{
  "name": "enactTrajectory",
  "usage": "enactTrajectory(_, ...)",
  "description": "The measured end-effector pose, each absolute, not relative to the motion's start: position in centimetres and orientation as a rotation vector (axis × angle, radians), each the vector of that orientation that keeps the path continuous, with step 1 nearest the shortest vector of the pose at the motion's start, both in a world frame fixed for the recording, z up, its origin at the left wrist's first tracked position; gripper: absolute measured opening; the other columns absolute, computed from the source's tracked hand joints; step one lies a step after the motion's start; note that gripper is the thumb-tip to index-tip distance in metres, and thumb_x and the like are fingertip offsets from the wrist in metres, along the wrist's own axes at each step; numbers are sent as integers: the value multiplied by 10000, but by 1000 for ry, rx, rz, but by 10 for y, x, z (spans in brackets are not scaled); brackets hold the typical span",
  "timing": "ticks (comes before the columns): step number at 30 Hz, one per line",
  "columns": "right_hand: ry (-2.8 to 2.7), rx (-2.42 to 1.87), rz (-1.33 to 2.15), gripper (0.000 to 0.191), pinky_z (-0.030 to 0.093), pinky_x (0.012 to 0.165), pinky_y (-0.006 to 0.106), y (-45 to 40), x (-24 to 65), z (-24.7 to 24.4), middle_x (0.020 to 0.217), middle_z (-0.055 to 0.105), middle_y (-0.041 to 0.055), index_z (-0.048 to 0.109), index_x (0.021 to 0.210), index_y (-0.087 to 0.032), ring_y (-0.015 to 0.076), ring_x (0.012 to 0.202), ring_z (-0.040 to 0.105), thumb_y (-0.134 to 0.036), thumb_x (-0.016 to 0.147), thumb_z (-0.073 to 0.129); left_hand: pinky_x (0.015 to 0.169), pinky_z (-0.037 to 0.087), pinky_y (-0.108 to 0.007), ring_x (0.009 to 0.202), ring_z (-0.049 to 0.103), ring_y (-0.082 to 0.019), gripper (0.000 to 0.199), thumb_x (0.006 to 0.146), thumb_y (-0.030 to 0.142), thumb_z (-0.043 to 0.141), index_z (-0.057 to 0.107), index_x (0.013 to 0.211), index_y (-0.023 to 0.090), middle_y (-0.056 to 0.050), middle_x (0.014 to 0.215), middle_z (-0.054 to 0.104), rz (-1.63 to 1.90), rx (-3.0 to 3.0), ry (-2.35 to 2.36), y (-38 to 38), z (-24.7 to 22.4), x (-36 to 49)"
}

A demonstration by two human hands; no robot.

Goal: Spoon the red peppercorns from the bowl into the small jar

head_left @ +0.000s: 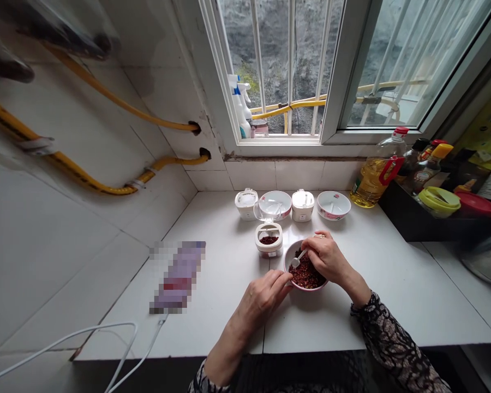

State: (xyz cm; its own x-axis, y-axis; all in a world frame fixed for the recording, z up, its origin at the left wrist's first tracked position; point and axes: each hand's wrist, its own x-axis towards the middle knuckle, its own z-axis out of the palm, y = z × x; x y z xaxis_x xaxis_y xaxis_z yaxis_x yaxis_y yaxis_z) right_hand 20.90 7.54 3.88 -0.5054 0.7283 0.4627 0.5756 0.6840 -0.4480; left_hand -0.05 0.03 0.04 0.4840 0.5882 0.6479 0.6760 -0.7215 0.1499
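A bowl point(306, 289) of dark red dried spice stands on the white tiled counter. My left hand point(265, 295) grips its left rim with closed fingers. Over the bowl's right side, my right hand point(326, 256) holds a small white spoon point(298, 261), its tip at the spice. Just behind and left of the bowl is a clear-sided jar point(269, 248) with its lid up and dark red spice inside. Farther back stand two white-lidded containers point(246, 204) point(303, 205) and two white bowls with pink patterns point(281, 204) point(334, 206).
An oil bottle point(370, 177) and a black box point(409, 215) of bottles and lidded tubs stand at the back right. On the left, a blurred-out flat object point(179, 277) lies with a white cable point(151, 341). Behind is a barred window point(288, 71).
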Motion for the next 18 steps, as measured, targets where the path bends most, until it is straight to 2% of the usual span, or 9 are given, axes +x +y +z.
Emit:
enactTrajectory(6, -2077, -1086, 520, 246, 439, 947, 407, 75, 207, 39, 668, 710, -15, 623, 762, -222, 169, 676, 625, -96, 822, 420, 613, 560, -237, 758, 686, -156, 138, 1028, 217, 459, 547, 1121, 167, -51, 877, 678, -1060, -2607, -1116, 0, 1, -1)
enactTrajectory(10, -1890, -1144, 753, 225, 501, 763, 339, 76, 209, 43, 560, 653, -22, 628, 717, -218, 171, 603, 618, -128, 800, 439, 607, 560, -238, 752, 684, -154, 149, 1038, 229, 437, 546, 1118, 167, -55, 876, 679, -1056, -2601, -1112, 0, 1, -1)
enactTrajectory(13, -1759, -1153, 941, 204, 482, 606, 285, 75, 209, 45, 563, 638, -20, 634, 720, -211, 158, 546, 597, -166, 784, 446, 603, 560, -242, 755, 683, -157, 155, 1043, 233, 426, 545, 1115, 163, -57, 875, 679, -1063, -2600, -1104, 1, 0, -1)
enactTrajectory(18, -1654, -1195, 1049, 179, 467, 595, 276, 75, 209, 47, 562, 633, -13, 641, 726, -201, 159, 557, 593, -229, 767, 469, 605, 564, -241, 757, 684, -157, 155, 1040, 227, 428, 549, 1112, 163, -56, 872, 678, -1059, -2599, -1109, 0, 1, -1)
